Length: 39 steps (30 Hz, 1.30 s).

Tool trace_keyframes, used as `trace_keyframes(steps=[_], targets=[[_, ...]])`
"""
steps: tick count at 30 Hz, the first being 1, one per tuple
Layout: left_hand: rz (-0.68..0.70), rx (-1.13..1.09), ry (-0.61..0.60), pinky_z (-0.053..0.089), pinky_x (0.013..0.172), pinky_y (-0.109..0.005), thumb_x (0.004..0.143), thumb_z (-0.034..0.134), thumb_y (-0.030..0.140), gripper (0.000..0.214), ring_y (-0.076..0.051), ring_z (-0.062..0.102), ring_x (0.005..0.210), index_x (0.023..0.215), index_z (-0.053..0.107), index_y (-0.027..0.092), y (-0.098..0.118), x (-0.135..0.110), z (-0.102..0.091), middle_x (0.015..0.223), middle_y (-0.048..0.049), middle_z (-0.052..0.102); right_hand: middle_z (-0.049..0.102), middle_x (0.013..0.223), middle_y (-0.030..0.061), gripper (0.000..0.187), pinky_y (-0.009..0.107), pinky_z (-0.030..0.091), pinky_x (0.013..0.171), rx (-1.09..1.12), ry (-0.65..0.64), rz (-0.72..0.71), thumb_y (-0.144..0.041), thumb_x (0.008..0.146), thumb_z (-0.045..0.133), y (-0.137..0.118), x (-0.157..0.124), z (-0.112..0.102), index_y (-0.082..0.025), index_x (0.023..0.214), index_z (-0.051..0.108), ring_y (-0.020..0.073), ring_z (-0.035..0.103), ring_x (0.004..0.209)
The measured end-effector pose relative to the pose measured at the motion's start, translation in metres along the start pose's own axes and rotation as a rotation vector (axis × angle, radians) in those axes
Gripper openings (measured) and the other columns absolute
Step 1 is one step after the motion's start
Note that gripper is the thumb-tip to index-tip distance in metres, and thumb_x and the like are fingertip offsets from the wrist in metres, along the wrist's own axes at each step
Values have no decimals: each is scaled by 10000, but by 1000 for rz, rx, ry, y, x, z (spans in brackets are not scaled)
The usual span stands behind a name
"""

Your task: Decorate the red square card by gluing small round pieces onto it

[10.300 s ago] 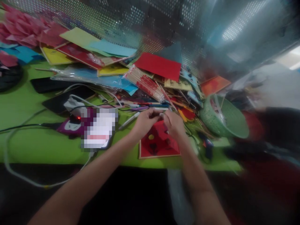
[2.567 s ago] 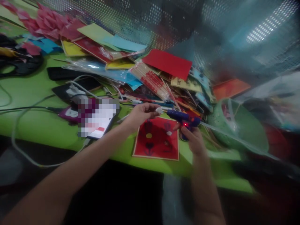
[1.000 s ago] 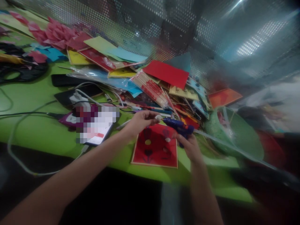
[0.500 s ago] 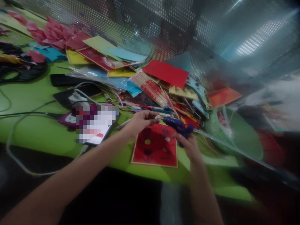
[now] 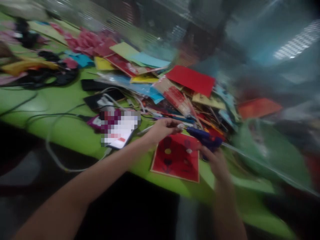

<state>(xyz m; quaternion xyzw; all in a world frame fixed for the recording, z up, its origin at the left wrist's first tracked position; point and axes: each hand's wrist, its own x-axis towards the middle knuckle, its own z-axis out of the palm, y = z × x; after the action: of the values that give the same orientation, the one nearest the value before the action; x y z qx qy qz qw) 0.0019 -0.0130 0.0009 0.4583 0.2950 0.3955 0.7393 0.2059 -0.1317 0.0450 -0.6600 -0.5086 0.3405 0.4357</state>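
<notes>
The red card (image 5: 178, 161) is lying just below your left hand (image 5: 162, 129) and beside your right hand (image 5: 215, 158), looking partly decorated: dark shapes (image 5: 168, 162), a yellow dot (image 5: 167, 151) and a white dot (image 5: 189, 151) are showing; what you're holding isn't resting there yet. Your right hand is clasping the glue gun (image 5: 203, 135), aiming toward the white piece (image 5: 180, 126) your left is pinching.

Bare left hand (image 5: 163, 128) pinching, bare right hand (image 5: 215, 158) gripping
Left fingers (image 5: 173, 123) point toward the nearby right hand.
</notes>
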Motion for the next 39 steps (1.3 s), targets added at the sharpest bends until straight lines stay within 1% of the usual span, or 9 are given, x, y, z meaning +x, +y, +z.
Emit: trace_keyframes(steps=[4, 9, 13, 16, 20, 24, 27, 33, 39], targets=[[38, -70, -42, 539, 789, -268, 661, 875, 231, 401, -140, 695, 813, 1036, 765, 142, -9, 7, -3, 916, -83, 770, 607, 546, 18, 416, 273, 399, 468, -70, -3, -2, -623, 699, 764, -1, 1, -3, -210, 677, 714, 146, 491, 489], [68, -81, -57, 528, 770, -260, 671, 875, 276, 416, -131, 687, 783, 1051, 771, 142, -15, 10, -7, 919, -95, 767, 663, 603, 48, 392, 301, 446, 487, -91, -18, -27, -615, 692, 765, 2, 3, -6, -225, 679, 733, 199, 581, 549], [55, -102, -58, 535, 827, -288, 660, 883, 273, 417, -132, 688, 788, 1040, 772, 143, -15, 10, -7, 915, -83, 767, 708, 684, 54, 374, 309, 489, 525, -41, -21, -21, -596, 690, 772, 6, 3, -5, -225, 692, 727, 209, 619, 594], [54, -78, -44, 531, 842, -281, 681, 870, 261, 387, -125, 687, 798, 1039, 773, 150, -14, 8, -5, 913, -69, 769, 661, 614, 39, 390, 303, 486, 535, -43, -11, -28, -597, 707, 763, 4, 3, -2, -220, 642, 690, 190, 589, 565], [13, -68, 4, 524, 789, -242, 702, 838, 198, 328, -103, 689, 771, 1021, 773, 168, -6, 4, -2, 877, -39, 770, 559, 514, 3, 438, 292, 460, 526, -13, -18, -31, -624, 693, 771, -3, 2, 2, -216, 601, 642, 151, 496, 506], [-31, -78, 19, 534, 794, -245, 691, 836, 170, 315, -104, 691, 764, 999, 770, 165, 3, 0, 0, 869, -29, 774, 589, 570, 3, 424, 283, 459, 542, 34, -25, -18, -617, 704, 775, -3, 3, 5, -200, 726, 698, 143, 495, 535], [-23, -74, 8, 530, 793, -231, 657, 864, 178, 341, -94, 681, 755, 986, 774, 166, 7, -2, 2, 857, -17, 773, 623, 621, 12, 428, 274, 461, 550, 64, -45, -18, -611, 726, 763, 2, 4, 4, -189, 771, 708, 142, 517, 558], [-3, -66, -6, 545, 840, -258, 671, 879, 259, 388, -108, 691, 782, 1029, 767, 158, 3, -2, 0, 886, -28, 777, 653, 663, 15, 433, 260, 472, 580, 78, -30, -33, -608, 725, 768, 11, 5, 0, -182, 775, 710, 134, 536, 583], [1, -47, 5, 559, 852, -275, 709, 846, 215, 341, -116, 700, 794, 1036, 766, 161, 1, 0, -2, 928, -42, 782, 568, 576, -9, 413, 251, 425, 545, 81, -42, -48, -590, 780, 733, 16, 6, -3, -180, 736, 703, 109, 456, 519]])
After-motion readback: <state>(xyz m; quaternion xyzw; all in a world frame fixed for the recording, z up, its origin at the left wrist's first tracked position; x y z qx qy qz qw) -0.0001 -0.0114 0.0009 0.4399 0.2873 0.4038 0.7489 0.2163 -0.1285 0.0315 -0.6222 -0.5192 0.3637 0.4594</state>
